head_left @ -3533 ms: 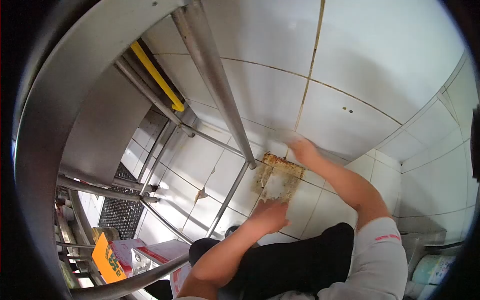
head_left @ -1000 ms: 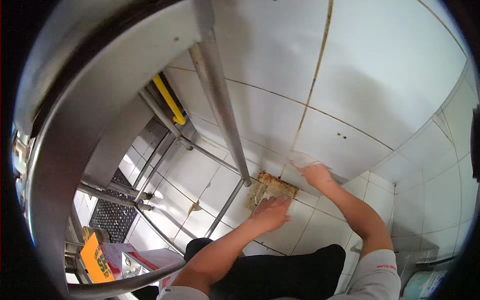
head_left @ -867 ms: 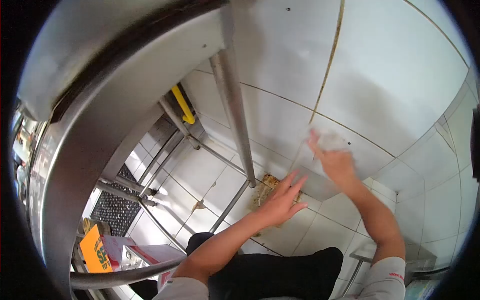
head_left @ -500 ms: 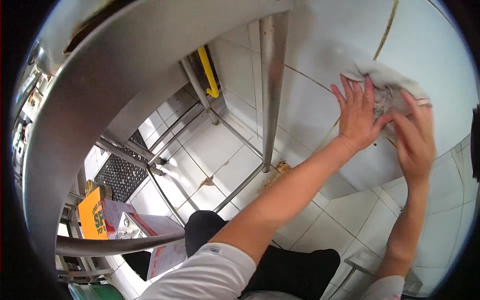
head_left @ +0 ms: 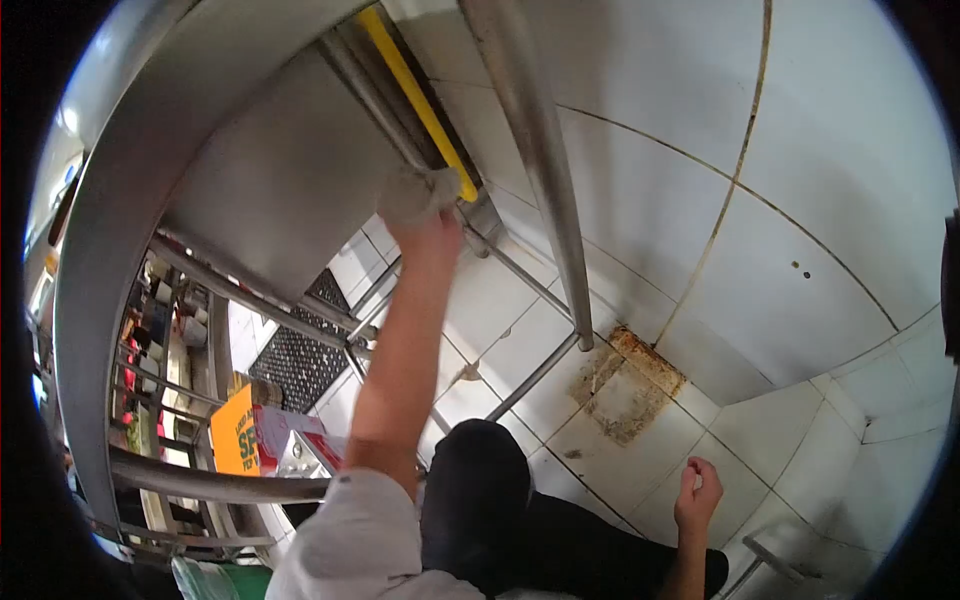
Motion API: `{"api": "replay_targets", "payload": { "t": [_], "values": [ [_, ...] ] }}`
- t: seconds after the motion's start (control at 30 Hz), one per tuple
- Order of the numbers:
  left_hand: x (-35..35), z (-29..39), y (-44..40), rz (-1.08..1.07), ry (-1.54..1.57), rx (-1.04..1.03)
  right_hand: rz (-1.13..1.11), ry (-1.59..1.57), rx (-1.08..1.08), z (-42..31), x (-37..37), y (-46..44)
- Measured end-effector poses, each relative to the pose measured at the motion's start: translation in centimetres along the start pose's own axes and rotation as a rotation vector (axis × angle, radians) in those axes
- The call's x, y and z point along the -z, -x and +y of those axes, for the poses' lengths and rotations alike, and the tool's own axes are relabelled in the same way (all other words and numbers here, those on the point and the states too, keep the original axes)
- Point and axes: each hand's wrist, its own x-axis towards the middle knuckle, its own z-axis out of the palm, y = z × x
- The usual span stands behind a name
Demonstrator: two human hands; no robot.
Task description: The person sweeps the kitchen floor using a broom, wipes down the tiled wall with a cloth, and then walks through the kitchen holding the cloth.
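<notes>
My left hand point(head_left: 435, 232) is stretched out in front, closed around a greyish cleaning cloth point(head_left: 410, 198) that is blurred by motion. The cloth is close to the lower end of a yellow pipe point(head_left: 425, 110) and a metal leg; I cannot tell whether it touches them. Low on the right, my right hand point(head_left: 697, 493) hangs above the floor with its fingers curled in, and nothing shows in it. The white tiled wall point(head_left: 640, 180), with brown-stained joints, rises ahead of both hands.
Steel table legs point(head_left: 535, 150) and crossbars stand ahead, under a curved metal edge point(head_left: 130, 200). A brown stain point(head_left: 625, 400) marks the tiled floor by the wall. At left are an orange-sided box point(head_left: 235, 432), a black perforated mat point(head_left: 295, 365) and a green container point(head_left: 240, 580).
My left hand has carried the cloth off the wall, leftward toward the yellow pipe. My right hand has left the cloth and dropped low. The view has shifted.
</notes>
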Motion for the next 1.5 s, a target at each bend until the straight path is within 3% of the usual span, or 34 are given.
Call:
{"api": "replay_targets", "payload": {
  "t": [0.03,0.07,0.13,0.2,0.23,0.43,0.53,0.67,0.73,0.83,0.9,0.97,1.07,1.13,1.17,1.23,1.37,1.43,1.5],
  "values": [
    [-1.1,-0.1,-2.8,0.078,0.064,0.076,-0.009,0.08,0.092,1.0,-0.6,0.7],
    [-1.2,-2.0,-7.1,-0.067,-0.301,-0.242,-0.036,0.085,0.037,1.7,-0.8,1.4],
    [-4.4,-4.1,-15.6,-0.211,-0.778,-0.677,-0.107,0.099,-0.07,1.5,-0.3,2.7],
    [-9.3,-4.4,-16.7,-0.174,-0.797,-0.762,-0.179,0.081,-0.291,0.9,0.0,3.1],
    [-11.6,-4.4,-16.2,-0.139,-0.754,-0.757,-0.211,0.073,-0.398,0.5,0.1,3.0],
    [-14.3,-5.8,-17.5,-0.041,-0.639,-0.666,-0.216,0.243,-0.388,0.3,1.2,4.4],
    [-12.1,-9.2,-16.1,-0.016,-0.627,-0.478,0.002,0.146,-0.226,1.3,1.5,6.2],
    [-11.3,-9.7,-10.8,-0.102,-0.617,-0.198,0.061,0.154,-0.181,-0.3,3.7,7.0],
    [-12.7,-6.4,-10.1,-0.145,-0.619,-0.292,0.097,0.099,-0.143,-1.7,4.3,6.8],
    [-13.5,-2.3,-12.9,-0.152,-0.585,-0.423,0.058,0.161,-0.257,-0.4,4.8,6.9],
    [-12.5,-0.6,-15.3,-0.164,-0.496,-0.234,0.045,0.103,-0.281,2.0,4.7,7.5],
    [-9.9,-2.9,-13.8,-0.167,-0.472,-0.047,0.019,0.083,-0.296,2.4,5.0,8.7],
    [-7.2,-11.6,-8.2,-0.154,-0.704,-0.254,0.059,0.067,-0.256,1.8,4.7,8.0],
    [-9.1,-11.8,-7.8,-0.057,-0.734,-0.504,0.101,0.026,-0.249,3.6,4.5,8.2],
    [-11.8,-7.6,-8.6,-0.021,-0.757,-0.681,0.075,0.051,-0.314,4.7,4.3,8.3],
    [-13.3,-6.4,-11.9,0.006,-0.745,-0.819,0.028,0.093,-0.441,6.4,4.1,8.5],
    [-9.9,-7.3,-20.6,-0.034,-0.63,-0.621,-0.19,0.198,-0.394,2.4,4.4,7.9],
    [-7.8,-11.3,-18.1,0.013,-0.563,-0.48,-0.226,0.241,-0.482,0.4,4.4,7.7],
    [-4.0,-23.1,-13.7,0.07,-0.703,-0.447,-0.167,0.197,-0.467,-0.2,3.9,7.6]
  ]
}}
